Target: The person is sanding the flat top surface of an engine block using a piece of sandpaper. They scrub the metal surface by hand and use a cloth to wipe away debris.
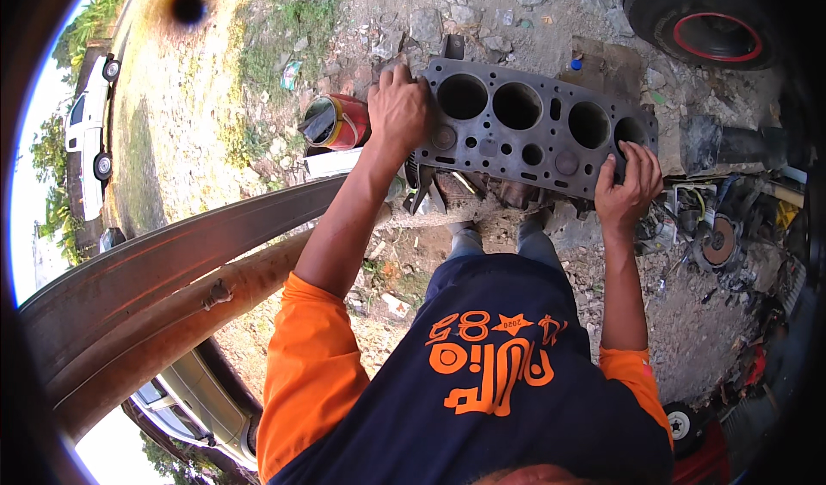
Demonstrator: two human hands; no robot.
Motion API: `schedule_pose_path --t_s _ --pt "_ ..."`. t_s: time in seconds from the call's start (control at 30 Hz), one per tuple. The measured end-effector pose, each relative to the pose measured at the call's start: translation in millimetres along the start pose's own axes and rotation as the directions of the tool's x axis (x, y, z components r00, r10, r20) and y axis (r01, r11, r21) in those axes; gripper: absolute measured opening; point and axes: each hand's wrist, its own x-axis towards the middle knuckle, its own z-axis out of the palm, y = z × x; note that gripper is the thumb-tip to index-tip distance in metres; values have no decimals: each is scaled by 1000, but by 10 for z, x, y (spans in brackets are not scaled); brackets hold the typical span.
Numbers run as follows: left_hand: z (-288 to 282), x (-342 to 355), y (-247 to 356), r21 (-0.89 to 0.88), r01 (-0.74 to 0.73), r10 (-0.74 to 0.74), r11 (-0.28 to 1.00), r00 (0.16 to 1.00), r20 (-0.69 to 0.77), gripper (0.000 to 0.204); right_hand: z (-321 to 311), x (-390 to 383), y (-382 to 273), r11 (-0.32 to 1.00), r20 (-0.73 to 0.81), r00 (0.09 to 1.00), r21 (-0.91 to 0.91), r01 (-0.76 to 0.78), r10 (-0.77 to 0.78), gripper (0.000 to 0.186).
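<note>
A grey metal engine block (508, 150) lies in front of me, its flat deck face up, with large round cylinder bores and many small holes. My left hand (398, 107) grips its left end, fingers curled over the far corner. At the right end, my right hand (631, 180) rests on the near corner, its fingers bent at the edge of the last bore. Both thumbs and the block's underside are partly hidden. Just left of the block stands a red tin can (351, 122) with a dark object leaning in its mouth.
A large tyre with a red rim (718, 38) stands at the far right. Metal parts and a rusty disc (718, 242) lie to the right. A metal beam (198, 253) and a rusty pipe (249, 285) cross on the left. Stones cover the ground beyond the block.
</note>
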Motion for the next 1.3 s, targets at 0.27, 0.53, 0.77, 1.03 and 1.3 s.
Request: schedule_pose_path --t_s 0.27,0.53,0.77,1.03,1.3 --pt "119 92 -60 -15 -5 5 1000 1000 -7 27 15 -8 19 1000 -24 1000 1 -2 2 27" --pt "70 118 -81 -38 5 -5 999 1000 -4 27 18 -27 16 1000 -9 1000 -3 -7 7 27" --pt "-195 169 22 -12 50 -48 999 992 113 30 1 -4 15 1000 -8 1000 10 15 -15 27" --pt "-74 43 -50 1 -3 3 1000 999 38 31 -1 31 -17 1000 5 1000 9 10 -10 28" --pt "-153 -161 38 34 11 -13 999 997 80 31 2 3 -2 1000 6 1000 4 10 -11 27"
